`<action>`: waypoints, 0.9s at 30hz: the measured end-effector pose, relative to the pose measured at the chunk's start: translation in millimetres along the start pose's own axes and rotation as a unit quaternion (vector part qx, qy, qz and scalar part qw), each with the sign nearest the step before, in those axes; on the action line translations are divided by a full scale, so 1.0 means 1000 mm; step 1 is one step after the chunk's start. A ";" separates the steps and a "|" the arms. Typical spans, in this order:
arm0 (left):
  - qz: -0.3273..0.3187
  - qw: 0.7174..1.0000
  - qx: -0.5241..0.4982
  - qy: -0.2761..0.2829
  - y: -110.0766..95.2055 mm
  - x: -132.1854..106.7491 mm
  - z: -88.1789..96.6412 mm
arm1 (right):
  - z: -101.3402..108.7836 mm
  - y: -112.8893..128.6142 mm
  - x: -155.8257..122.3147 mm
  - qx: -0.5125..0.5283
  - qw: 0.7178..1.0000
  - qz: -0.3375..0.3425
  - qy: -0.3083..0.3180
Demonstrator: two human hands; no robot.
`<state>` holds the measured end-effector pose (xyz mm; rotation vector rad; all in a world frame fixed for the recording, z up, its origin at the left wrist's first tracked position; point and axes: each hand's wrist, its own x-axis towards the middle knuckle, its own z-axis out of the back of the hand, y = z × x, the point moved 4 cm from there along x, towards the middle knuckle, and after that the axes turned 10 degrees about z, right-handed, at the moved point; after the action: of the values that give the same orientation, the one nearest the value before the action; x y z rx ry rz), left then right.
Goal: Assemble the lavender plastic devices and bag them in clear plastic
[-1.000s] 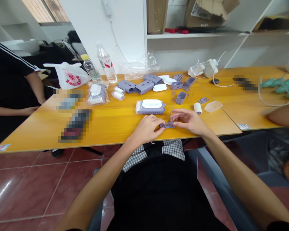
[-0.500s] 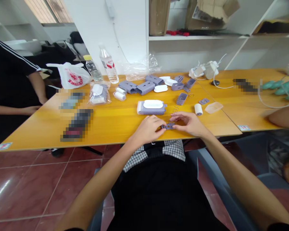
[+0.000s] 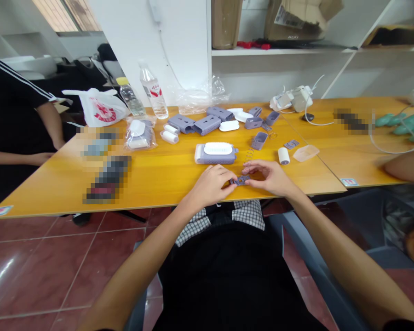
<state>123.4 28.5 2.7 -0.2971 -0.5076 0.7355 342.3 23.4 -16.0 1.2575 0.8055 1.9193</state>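
Note:
Between my two hands, close to the table's front edge, is a small flat purple plastic part (image 3: 240,180) with openings in it. My left hand (image 3: 212,185) pinches its left end between thumb and fingers. At its right end, the thumb of my right hand (image 3: 271,178) presses against it, with the other fingers curved above. Just beyond lies a purple and white brush-like unit (image 3: 215,153) with a white bristled top. A thin metal spring (image 3: 249,155) lies behind my right fingers. A white roller (image 3: 283,156) stands to the right of that hand.
Purple housings (image 3: 207,124), white oval pieces (image 3: 229,126) and a small purple cup (image 3: 259,140) lie farther back. A clear tray (image 3: 306,153) sits right. Bottles (image 3: 154,94) and a plastic bag (image 3: 100,108) stand back left. A person's arm (image 3: 51,124) is at the left.
Both hands stay on the purple part with almost no movement. The whole view has shifted slightly; objects on the table keep their places.

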 end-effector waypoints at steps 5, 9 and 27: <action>0.003 1.000 -0.005 -0.003 0.001 0.000 -0.001 | 0.000 0.001 0.000 -0.023 1.000 0.012 0.006; 0.006 1.000 -0.005 -0.006 0.001 0.000 -0.001 | 0.000 0.002 -0.001 -0.035 0.999 0.017 0.018; 0.000 1.000 -0.008 0.003 0.005 0.001 -0.004 | -0.004 0.008 -0.001 -0.072 0.997 0.025 0.022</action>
<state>123.7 32.5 -2.5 -0.3138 -0.5087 0.7307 337.2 17.8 -11.4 1.1617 0.6508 2.0136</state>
